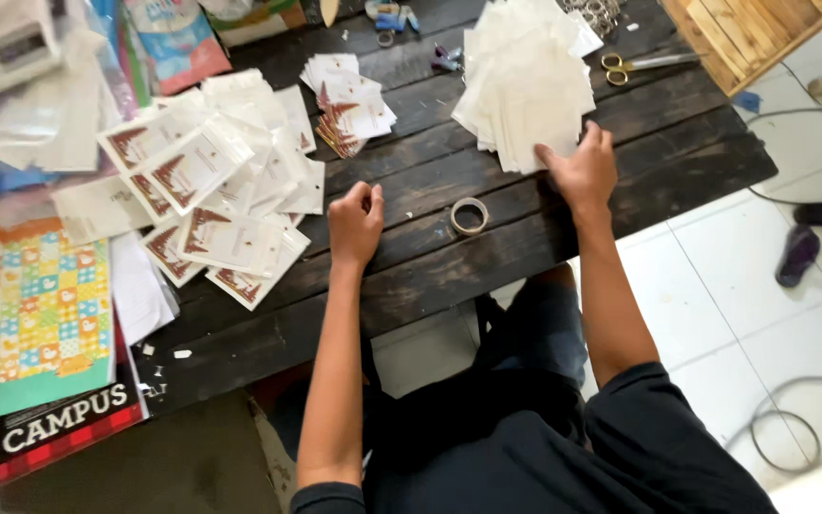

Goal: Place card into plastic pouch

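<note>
We see a dark, rough plank table [430, 276] bearing a fanned stack of thin white paper sleeves [525, 86], the right hand [580, 171] pressing flat, fingers together, on its near edge. The left hand [354, 224] rests fisted on bare wood, near a small tape roll [469, 216].

Left hand [355, 222] curled shut (contents hidden); checkered booklet [30, 314] edge-cropped.

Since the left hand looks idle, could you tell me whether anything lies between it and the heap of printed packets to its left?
Nothing visible does. The left hand rests closed on bare dark table, with open wood up to the printed packets. The tape roll lies on its other side.
</note>
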